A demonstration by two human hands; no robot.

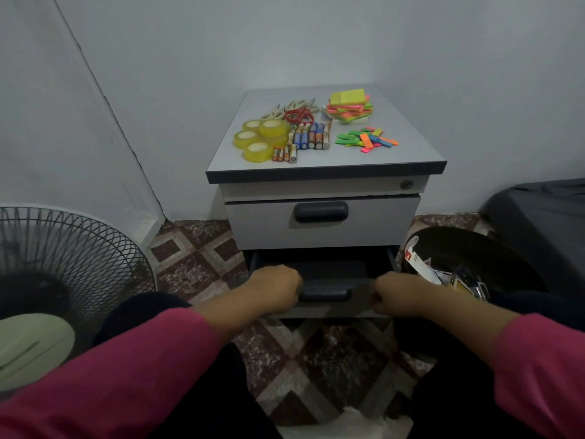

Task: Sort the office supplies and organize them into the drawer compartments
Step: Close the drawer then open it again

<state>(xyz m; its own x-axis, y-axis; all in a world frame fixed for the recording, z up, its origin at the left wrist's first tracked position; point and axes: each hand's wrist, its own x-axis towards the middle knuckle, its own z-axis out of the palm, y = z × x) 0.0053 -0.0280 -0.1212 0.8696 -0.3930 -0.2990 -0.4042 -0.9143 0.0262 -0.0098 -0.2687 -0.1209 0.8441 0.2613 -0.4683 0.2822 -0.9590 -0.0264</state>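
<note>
Grey bottom drawer (319,307) part open, my left fingers (292,288) and right fingers (376,301) hooked on its front; uneven pull may jam it.

A fan (63,267) with a dark wire grille stands on the floor at the left, and its pale green base (31,346) is just below the grille. The floor (316,369) has tiles in a red and white diamond pattern. At the right stands a dark round bin (493,248) with papers and packaging (443,274) inside. Behind is a plain pale wall (285,42).
</note>
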